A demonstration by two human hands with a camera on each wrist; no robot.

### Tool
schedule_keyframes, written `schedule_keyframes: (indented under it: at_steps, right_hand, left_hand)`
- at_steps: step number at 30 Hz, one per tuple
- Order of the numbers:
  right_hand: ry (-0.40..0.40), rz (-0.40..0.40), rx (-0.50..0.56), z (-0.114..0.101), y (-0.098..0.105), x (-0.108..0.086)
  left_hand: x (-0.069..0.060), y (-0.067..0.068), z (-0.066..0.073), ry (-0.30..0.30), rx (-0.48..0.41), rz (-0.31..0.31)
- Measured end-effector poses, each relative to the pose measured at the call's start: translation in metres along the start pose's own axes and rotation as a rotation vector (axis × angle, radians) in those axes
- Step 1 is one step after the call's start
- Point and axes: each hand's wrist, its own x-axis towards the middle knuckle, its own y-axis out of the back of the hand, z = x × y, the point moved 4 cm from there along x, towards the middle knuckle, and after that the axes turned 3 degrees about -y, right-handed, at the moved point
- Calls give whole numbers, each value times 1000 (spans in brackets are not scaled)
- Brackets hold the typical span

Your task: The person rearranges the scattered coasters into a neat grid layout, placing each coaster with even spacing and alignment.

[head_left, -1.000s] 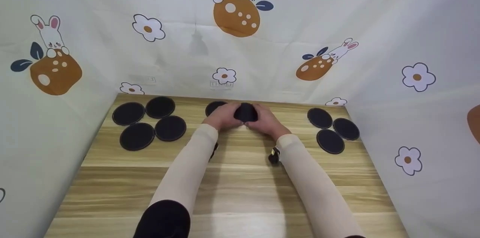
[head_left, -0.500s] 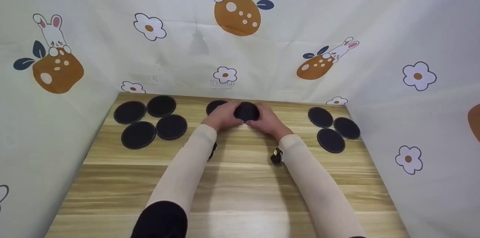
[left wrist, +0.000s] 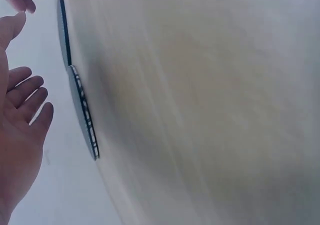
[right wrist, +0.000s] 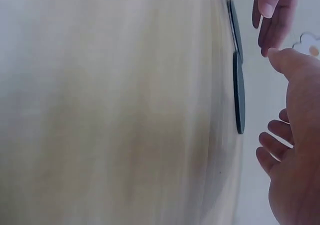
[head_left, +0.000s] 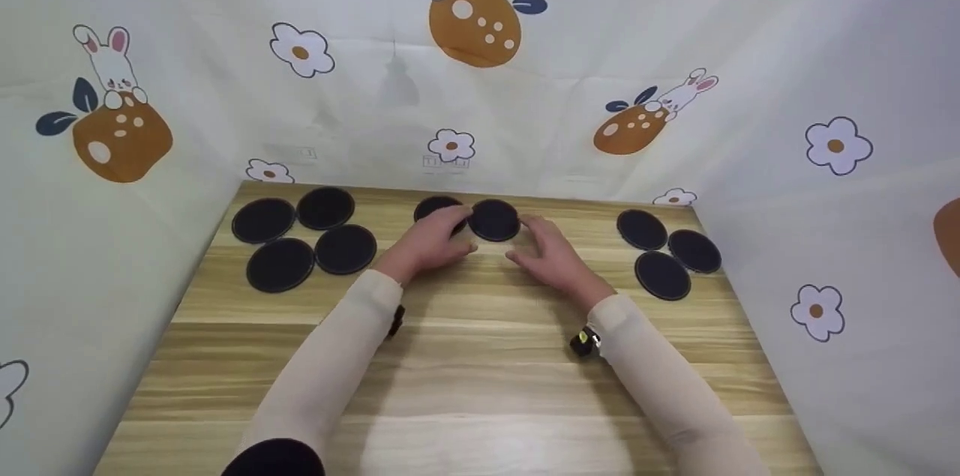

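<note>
Two round black coasters lie side by side at the back middle of the table: a right one (head_left: 494, 220) and a left one (head_left: 433, 211) partly hidden by my left hand (head_left: 431, 242). My left hand lies over the left coaster's front edge, fingers relaxed and holding nothing. At the right coaster's right side is my right hand (head_left: 553, 255), fingers loosely spread, its index fingertip close to the rim; whether it touches cannot be told. In the left wrist view the left coaster (left wrist: 84, 110) appears edge-on, its rim marked light and dark. The right wrist view also shows the right coaster (right wrist: 239, 92) edge-on.
Several black coasters (head_left: 280, 264) lie flat in a cluster on the table's left. Three more (head_left: 662, 275) form a group on the right. A patterned cloth (head_left: 360, 109) with rabbits and flowers walls the wooden table (head_left: 480, 386) at the back and sides.
Earlier both hands held the right coaster between them, and it was tilted. Now it lies flat, let go, and the hands have spread apart, drawing back slightly towards the front.
</note>
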Motion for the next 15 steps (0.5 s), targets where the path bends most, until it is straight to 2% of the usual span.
schedule_keyframes:
  at_steps: [3, 8, 15]
  right_hand:
    - [19, 1, 17, -6, 2, -14]
    - [-10, -5, 35, -4, 5, -38]
    - [-9, -10, 13, 5, 11, -62]
  left_hand:
    - [-17, 4, 1, -10, 32, 12]
    - [-46, 9, 1, -4, 46, 43]
    - [-82, 16, 2, 37, 52, 40]
